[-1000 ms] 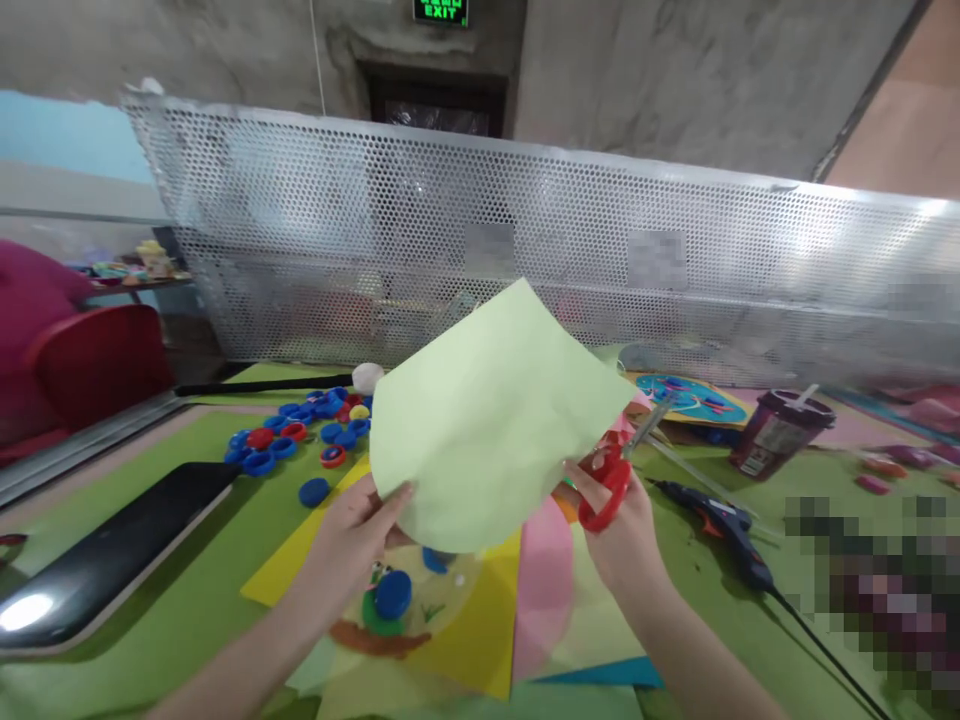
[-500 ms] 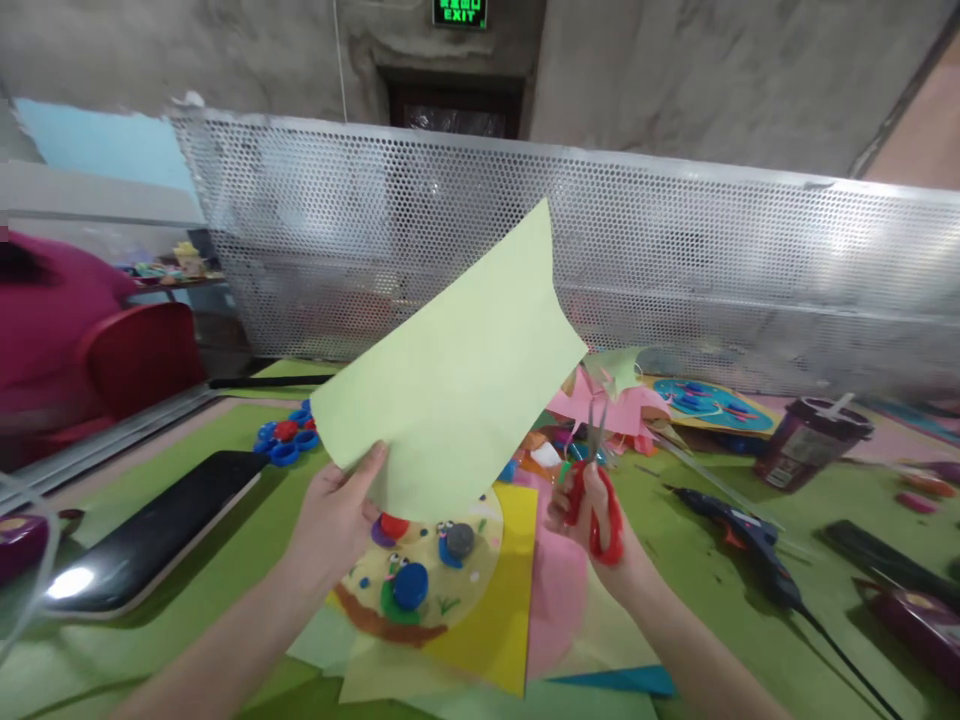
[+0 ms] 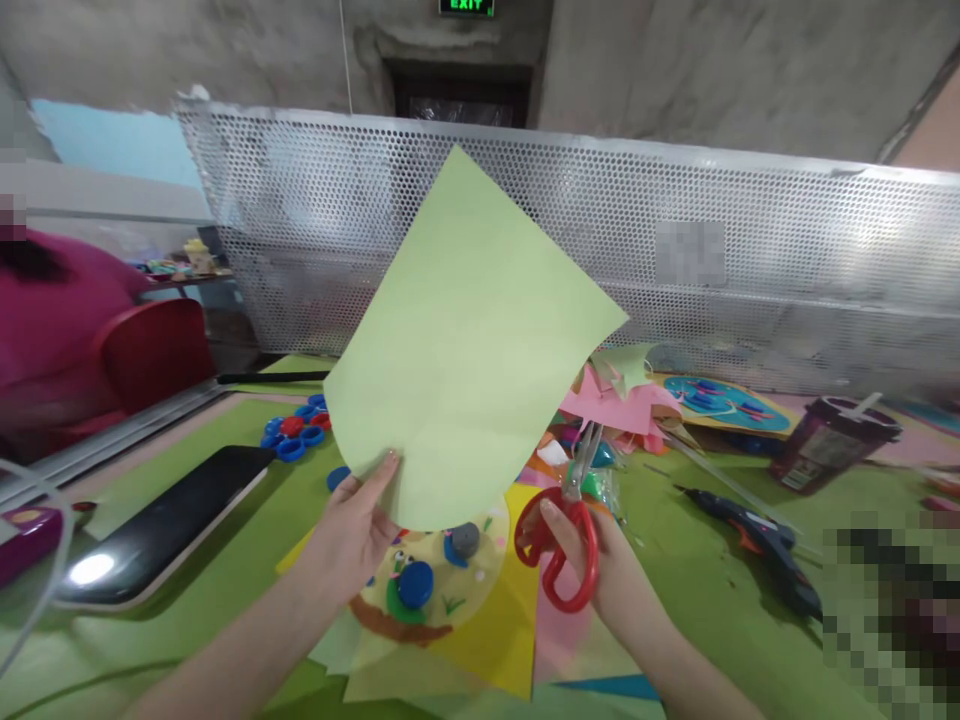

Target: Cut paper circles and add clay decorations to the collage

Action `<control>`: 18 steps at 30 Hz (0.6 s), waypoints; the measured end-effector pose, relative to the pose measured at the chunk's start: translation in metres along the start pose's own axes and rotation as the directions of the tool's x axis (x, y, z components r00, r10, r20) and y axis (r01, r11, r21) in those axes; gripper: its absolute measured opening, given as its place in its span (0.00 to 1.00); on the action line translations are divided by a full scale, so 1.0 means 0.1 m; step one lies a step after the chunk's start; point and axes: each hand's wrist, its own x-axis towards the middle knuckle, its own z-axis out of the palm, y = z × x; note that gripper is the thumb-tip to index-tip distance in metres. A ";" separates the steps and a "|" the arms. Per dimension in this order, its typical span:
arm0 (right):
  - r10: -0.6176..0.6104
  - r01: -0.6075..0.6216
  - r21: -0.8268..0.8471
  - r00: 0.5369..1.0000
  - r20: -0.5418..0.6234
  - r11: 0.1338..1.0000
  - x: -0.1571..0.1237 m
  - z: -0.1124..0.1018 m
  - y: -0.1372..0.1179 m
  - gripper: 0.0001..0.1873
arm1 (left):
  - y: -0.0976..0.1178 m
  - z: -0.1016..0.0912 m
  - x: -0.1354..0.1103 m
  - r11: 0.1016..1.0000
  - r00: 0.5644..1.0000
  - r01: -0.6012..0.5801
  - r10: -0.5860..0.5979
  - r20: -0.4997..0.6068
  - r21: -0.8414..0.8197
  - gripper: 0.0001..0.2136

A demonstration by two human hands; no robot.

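My left hand (image 3: 360, 520) pinches the lower left edge of a pale green sheet of paper (image 3: 472, 340), thumb in front, holding it up above the table. In my right hand (image 3: 585, 540) is a pair of red-handled scissors (image 3: 574, 570), blades pointing up and close together. They are right of the sheet's lower edge, apart from it. Beneath the sheet lies a round craft picture (image 3: 487, 560) with bottle-cap snails, partly covered by the paper. It rests on yellow paper (image 3: 517, 600) and other coloured sheets.
Left are a black phone-like device (image 3: 180, 520) and blue and red bottle caps (image 3: 292, 430). Right are pink paper scraps (image 3: 622, 400), a glue gun (image 3: 757, 535) and a dark cup (image 3: 832, 445). A perforated metal screen (image 3: 750, 320) stands behind; a person in pink (image 3: 60, 310) is far left.
The green sheet has turned counterclockwise and is more upright, one corner now pointing up. The scissors have moved slightly left and lower, with their handles turned toward the camera.
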 end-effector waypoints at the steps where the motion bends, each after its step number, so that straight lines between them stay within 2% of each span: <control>1: 0.009 -0.009 0.030 1.000 0.029 0.999 0.00 0.01 0.00 0.18 | 0.00 0.00 0.00 1.000 1.000 0.012 -0.012 0.004 -0.005 0.09; 6: -0.047 0.047 0.004 0.992 0.116 0.999 -0.01 0.00 0.05 0.18 | 0.01 0.01 0.00 1.000 0.999 0.025 -0.025 0.022 -0.016 0.10; 11: -0.129 0.139 -0.014 0.949 0.288 0.990 -0.06 -0.05 0.10 0.20 | 0.00 -0.01 -0.01 1.000 1.000 -0.013 0.013 0.020 -0.015 0.09; 13: -0.149 0.157 -0.005 0.947 0.285 0.988 -0.08 -0.06 0.07 0.21 | -0.01 0.00 -0.02 0.999 0.999 -0.032 0.032 0.008 -0.010 0.09; 18: -0.110 0.108 0.022 0.953 0.281 0.994 -0.11 -0.04 0.01 0.20 | -0.03 0.04 -0.05 0.996 0.996 -0.082 0.082 0.022 0.019 0.10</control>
